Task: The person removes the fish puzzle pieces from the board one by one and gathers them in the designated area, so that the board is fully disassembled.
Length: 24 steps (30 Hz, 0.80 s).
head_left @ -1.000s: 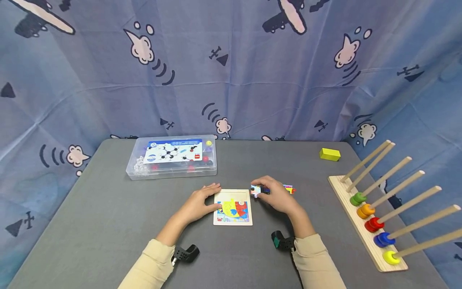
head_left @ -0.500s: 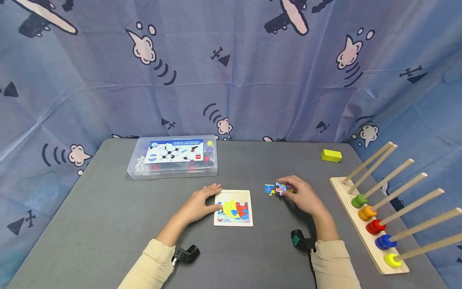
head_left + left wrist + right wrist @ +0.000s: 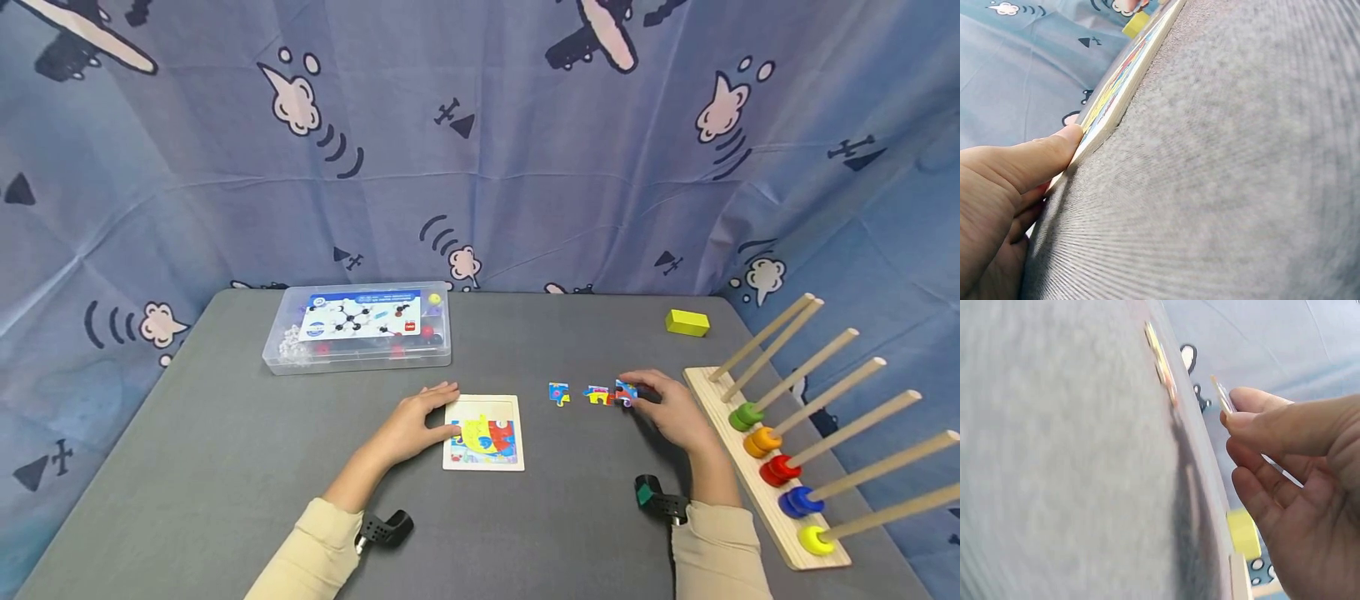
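Observation:
A shallow wooden puzzle tray [image 3: 483, 402] lies flat on the grey table, its lower part filled with yellow, red and blue pieces. My left hand [image 3: 416, 427] rests along its left side. The left thumb [image 3: 1054, 153] touches the tray's rim, and the fingertips reach the far left corner. To the right, my right hand [image 3: 671, 408] pinches a blue puzzle piece [image 3: 624, 390] between thumb and forefinger; in the right wrist view that piece [image 3: 1224, 397] is held above the table. Loose puzzle pieces lie nearby: a blue one [image 3: 558, 392] and a yellow-and-red one [image 3: 597, 395].
A clear plastic case [image 3: 356, 354] with a molecule label stands at the back left. Beyond the right hand is a wooden rack [image 3: 780, 508] with tall pegs and coloured rings. A yellow block [image 3: 687, 323] sits at the back right. A printed curtain [image 3: 480, 167] closes off the back.
My right hand has moved right, away from the tray, with the puzzle piece in it, uncovering two loose pieces. The left hand has stayed at the tray.

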{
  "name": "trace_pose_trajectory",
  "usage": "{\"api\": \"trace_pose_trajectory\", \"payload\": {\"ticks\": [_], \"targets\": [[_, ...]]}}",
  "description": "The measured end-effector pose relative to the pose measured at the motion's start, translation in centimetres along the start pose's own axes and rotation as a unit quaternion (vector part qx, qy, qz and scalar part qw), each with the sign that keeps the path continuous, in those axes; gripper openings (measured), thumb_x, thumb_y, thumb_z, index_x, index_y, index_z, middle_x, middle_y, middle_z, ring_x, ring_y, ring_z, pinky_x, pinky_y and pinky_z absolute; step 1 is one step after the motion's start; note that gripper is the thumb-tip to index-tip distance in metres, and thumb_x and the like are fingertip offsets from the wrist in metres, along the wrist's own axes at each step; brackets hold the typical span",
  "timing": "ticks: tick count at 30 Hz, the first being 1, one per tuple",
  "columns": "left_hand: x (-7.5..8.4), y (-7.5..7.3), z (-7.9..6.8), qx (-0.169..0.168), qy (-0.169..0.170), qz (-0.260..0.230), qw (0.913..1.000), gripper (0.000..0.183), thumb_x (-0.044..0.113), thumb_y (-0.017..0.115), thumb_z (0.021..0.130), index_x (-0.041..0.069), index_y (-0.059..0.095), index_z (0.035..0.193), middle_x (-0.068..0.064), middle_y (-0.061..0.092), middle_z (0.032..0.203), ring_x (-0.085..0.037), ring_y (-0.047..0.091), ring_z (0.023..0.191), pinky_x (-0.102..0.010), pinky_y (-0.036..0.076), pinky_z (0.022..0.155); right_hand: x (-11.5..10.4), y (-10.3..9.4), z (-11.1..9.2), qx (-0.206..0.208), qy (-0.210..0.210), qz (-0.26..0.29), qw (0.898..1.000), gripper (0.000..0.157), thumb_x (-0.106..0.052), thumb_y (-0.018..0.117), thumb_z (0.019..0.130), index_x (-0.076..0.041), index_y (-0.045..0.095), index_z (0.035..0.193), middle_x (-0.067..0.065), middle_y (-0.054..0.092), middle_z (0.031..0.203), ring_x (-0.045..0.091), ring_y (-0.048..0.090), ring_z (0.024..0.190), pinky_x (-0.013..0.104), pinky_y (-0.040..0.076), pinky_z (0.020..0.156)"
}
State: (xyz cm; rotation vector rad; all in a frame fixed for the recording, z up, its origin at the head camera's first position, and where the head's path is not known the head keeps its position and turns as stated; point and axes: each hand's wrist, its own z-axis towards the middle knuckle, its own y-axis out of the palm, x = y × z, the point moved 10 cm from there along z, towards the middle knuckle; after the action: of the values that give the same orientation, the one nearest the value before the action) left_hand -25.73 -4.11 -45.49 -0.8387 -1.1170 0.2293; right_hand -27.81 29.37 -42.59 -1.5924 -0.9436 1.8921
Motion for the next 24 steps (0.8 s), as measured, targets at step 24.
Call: {"api": "trace_pose_trajectory", "payload": {"ticks": [24], "targets": [[-0.2,0.0,0.0,0.001,-0.008,0.002,1.0,0.056,0.024,0.074,0.082,-0.001,0.057,0.13,-0.011,0.053,0.139,-0.026,0.042,0.135,-0.044,0.026,0.116,3.3,0.4,-0.6,0.007,0.058,-0.026,0.998,0.032,-0.002,0.059,0.091,-0.003,0.06,0.122,0.024,0.054,0.129,0.042,0.047,0.121,0.06,0.037,0.099]]}}
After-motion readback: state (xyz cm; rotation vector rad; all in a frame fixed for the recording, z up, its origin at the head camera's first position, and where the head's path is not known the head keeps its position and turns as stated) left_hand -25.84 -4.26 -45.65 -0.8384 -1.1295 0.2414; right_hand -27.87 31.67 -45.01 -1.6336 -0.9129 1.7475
